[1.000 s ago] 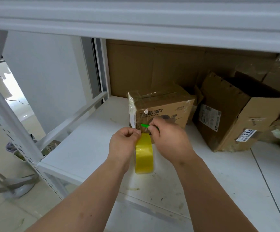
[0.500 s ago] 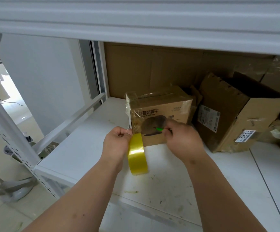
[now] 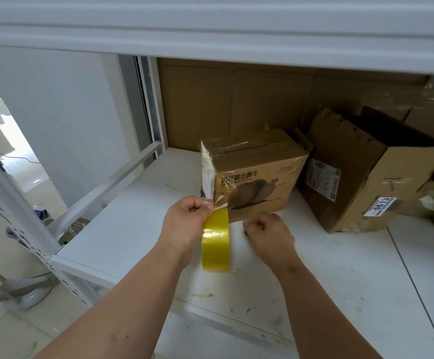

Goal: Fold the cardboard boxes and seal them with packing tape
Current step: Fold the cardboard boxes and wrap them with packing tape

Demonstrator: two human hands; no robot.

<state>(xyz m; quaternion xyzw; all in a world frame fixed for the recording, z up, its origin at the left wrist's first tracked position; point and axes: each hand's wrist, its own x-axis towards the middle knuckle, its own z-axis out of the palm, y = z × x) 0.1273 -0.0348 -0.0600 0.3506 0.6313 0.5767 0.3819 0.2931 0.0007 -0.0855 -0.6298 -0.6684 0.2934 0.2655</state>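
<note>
A small brown cardboard box (image 3: 257,161) with a snail picture stands on the white shelf (image 3: 133,229), its top and left corner covered in clear tape. A strip of clear tape (image 3: 208,182) runs from that corner down to the yellow tape roll (image 3: 215,244). My left hand (image 3: 187,224) grips the roll and pinches the strip at its top. My right hand (image 3: 270,234) is curled in a fist just below the box's front bottom edge. The fist hides whatever it holds.
A larger open cardboard box (image 3: 353,177) with labels lies tilted right of the small one. Flat cardboard (image 3: 223,99) leans against the back. An upper shelf beam (image 3: 210,29) crosses overhead. A perforated white upright (image 3: 16,203) stands left.
My right hand, which held a small green tool at the tape, has swung right and then down below the box. The green tool no longer shows. My left hand keeps the roll.
</note>
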